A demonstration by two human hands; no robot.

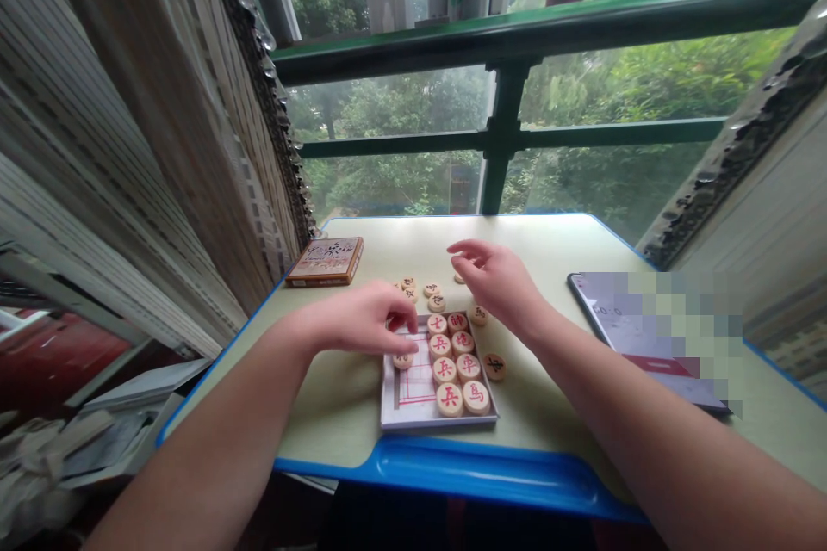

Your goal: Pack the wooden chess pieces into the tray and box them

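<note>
A shallow white box tray [413, 409] lined with a red-gridded sheet lies near the table's front edge and holds several round wooden chess pieces [456, 362] with red characters. My left hand [362, 320] rests over the tray's top left corner, fingers curled, its fingertips pressing one wooden piece [403, 360] into the tray. My right hand [494, 280] hovers just beyond the tray with fingers apart and slightly bent, holding nothing I can see. Loose pieces [426, 291] lie on the table behind the tray, and one black-marked piece [494, 366] sits to its right.
The pale green table [568, 250] has a blue rim and stands against a green-framed window. A brown box lid [325, 261] lies at the back left. A phone or tablet [646, 336] lies at the right. Stacked boards rise along the left.
</note>
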